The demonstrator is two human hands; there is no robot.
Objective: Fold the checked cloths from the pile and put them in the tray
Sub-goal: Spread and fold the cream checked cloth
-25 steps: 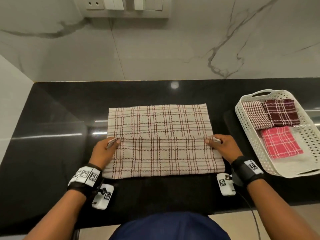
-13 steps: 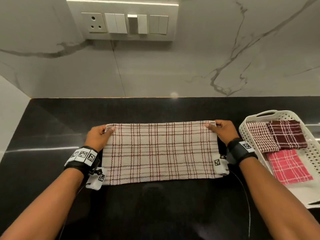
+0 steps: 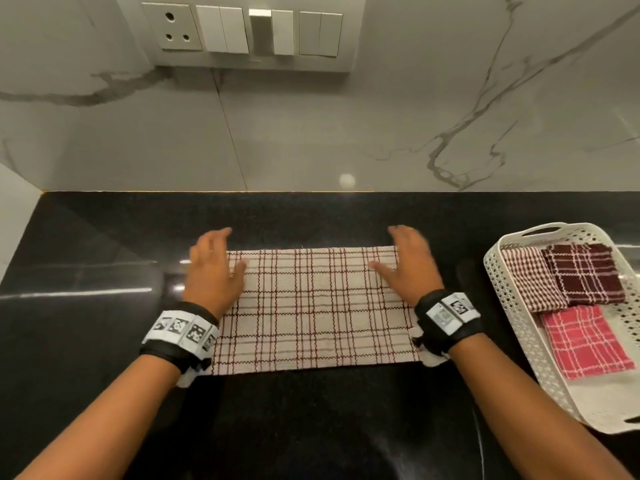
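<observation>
A cream cloth with dark red checks (image 3: 311,306) lies folded in half as a wide strip on the black counter. My left hand (image 3: 213,271) rests flat on its left end with fingers straight, holding nothing. My right hand (image 3: 407,268) lies flat on the right end the same way. At the right stands a white perforated tray (image 3: 512,327). In it lie a small-checked red and white folded cloth (image 3: 528,282), a dark maroon folded cloth (image 3: 581,273) and a pink folded cloth (image 3: 585,344).
The black counter (image 3: 104,271) runs to a marble wall at the back, which carries a socket and switch panel (image 3: 249,29). A white side wall closes the far left. Both wrists wear black bands with white tags.
The near edge of the cloth was carried up to the far edge, halving it. Both hands then let go of the corners and now lie flat on the cloth ends.
</observation>
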